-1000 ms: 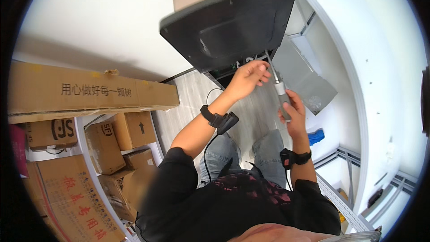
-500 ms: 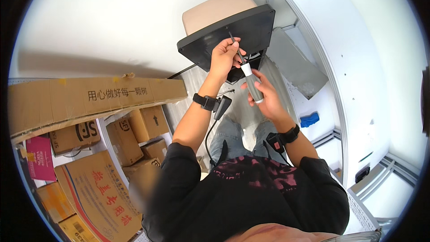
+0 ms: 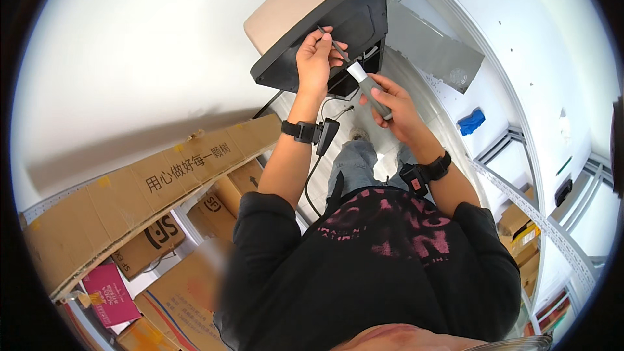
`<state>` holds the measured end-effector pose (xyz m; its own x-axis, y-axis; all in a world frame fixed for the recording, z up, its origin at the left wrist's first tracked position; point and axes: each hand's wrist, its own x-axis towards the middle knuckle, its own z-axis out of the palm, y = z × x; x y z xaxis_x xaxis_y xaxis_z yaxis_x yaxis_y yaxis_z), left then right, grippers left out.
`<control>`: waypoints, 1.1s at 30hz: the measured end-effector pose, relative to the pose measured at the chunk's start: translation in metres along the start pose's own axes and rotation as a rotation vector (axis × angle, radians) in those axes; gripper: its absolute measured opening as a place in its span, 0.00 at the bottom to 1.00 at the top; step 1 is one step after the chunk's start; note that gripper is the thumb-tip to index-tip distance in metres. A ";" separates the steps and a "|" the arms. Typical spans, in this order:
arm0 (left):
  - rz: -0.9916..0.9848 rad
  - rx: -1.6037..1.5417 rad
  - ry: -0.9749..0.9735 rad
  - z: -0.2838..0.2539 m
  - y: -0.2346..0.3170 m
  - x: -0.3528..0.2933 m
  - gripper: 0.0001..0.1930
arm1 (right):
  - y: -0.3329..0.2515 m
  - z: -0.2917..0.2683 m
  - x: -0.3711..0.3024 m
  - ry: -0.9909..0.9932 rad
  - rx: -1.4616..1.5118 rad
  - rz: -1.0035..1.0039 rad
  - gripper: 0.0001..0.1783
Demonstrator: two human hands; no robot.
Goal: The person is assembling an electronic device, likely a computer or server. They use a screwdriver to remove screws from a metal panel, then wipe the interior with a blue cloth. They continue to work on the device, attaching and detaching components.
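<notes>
A screwdriver (image 3: pixel 376 99) with a grey handle and a white collar slants up to the left between my hands. My right hand (image 3: pixel 398 109) is closed loosely around the handle. Higher up, the fingers of my left hand (image 3: pixel 316 57) pinch the dark shaft (image 3: pixel 337 47) near its tip. The tip reaches the black underside panel (image 3: pixel 354 16) of a tilted unit with a beige rounded body (image 3: pixel 296 3). My left fingers partly cover that panel, so whether the tip sits in a screw is too small to tell.
Below the panel, an open black frame (image 3: pixel 374 58) stands on the floor with a thin cable beside it. A long cardboard box (image 3: pixel 156 179) lies along the left, above shelved cartons. A grey panel (image 3: pixel 432 45) and a blue cloth-like item (image 3: pixel 471 121) are on the right.
The view has turned and shifted. Both hands and the screwdriver appear higher and the screwdriver slants more to the left. The grip of both hands stays the same.
</notes>
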<state>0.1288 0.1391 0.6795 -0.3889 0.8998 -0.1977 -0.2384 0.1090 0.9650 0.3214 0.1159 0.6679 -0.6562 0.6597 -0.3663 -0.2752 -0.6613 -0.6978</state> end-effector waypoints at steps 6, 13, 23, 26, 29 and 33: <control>0.015 0.006 0.029 0.001 -0.003 0.002 0.11 | 0.001 -0.006 0.004 -0.013 0.055 0.015 0.25; 0.050 -0.056 0.065 0.004 -0.005 0.003 0.09 | -0.012 -0.004 0.004 -0.058 0.070 0.017 0.25; 0.069 0.223 0.115 -0.001 0.006 0.000 0.07 | -0.008 -0.010 0.011 -0.100 0.134 -0.001 0.24; 0.388 0.687 0.249 -0.016 0.020 -0.007 0.06 | -0.013 -0.002 0.008 -0.011 0.003 -0.013 0.24; 0.877 1.204 0.284 -0.018 0.055 -0.007 0.14 | -0.011 -0.001 0.008 0.000 -0.062 -0.052 0.25; 0.841 1.380 0.140 -0.022 0.061 0.015 0.20 | -0.014 0.008 0.004 0.031 -0.149 -0.097 0.25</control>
<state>0.0885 0.1494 0.7315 -0.0819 0.8627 0.4990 0.9797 -0.0222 0.1992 0.3173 0.1252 0.6811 -0.6089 0.7300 -0.3103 -0.2270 -0.5352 -0.8136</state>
